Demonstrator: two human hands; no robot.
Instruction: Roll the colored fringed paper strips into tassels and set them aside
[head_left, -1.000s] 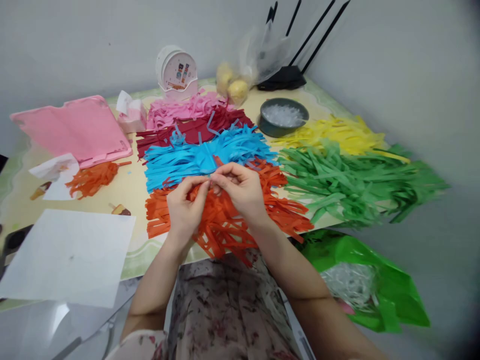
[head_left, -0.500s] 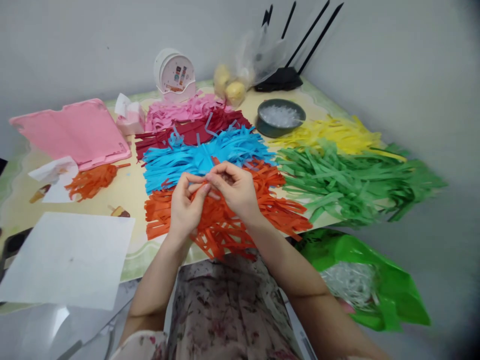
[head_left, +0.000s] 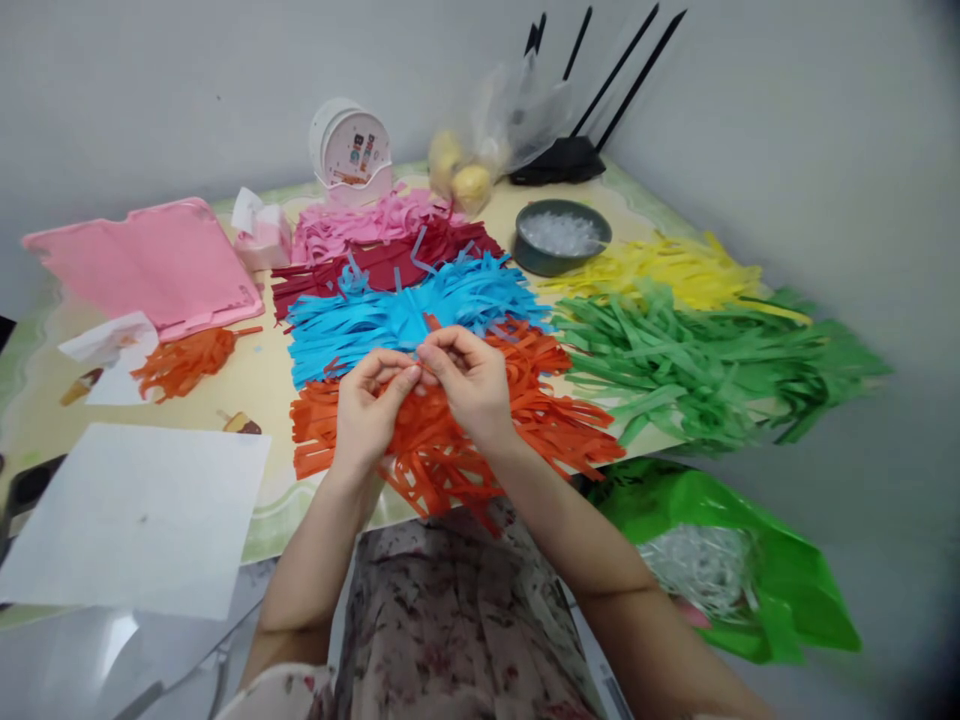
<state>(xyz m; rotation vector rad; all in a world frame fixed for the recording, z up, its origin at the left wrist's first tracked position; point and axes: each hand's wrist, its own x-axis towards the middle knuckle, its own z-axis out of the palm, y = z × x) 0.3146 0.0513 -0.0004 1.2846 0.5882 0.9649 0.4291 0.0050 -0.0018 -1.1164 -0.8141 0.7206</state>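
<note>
Pinching the orange fringe at the near middle of the table, left hand and right hand meet, thumbs against forefingers, forearms angling inward! Far side, left of centre, a round white container reads "DREAM BIG"; near right, the green bag carries unreadable dark lettering.

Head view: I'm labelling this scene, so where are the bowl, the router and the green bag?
Bowl (head_left: pixel 553 264): head view, outer front wall.
Router (head_left: pixel 561 160): head view, black base below the antennas.
Green bag (head_left: pixel 799 595): head view, bare green plastic.
</note>
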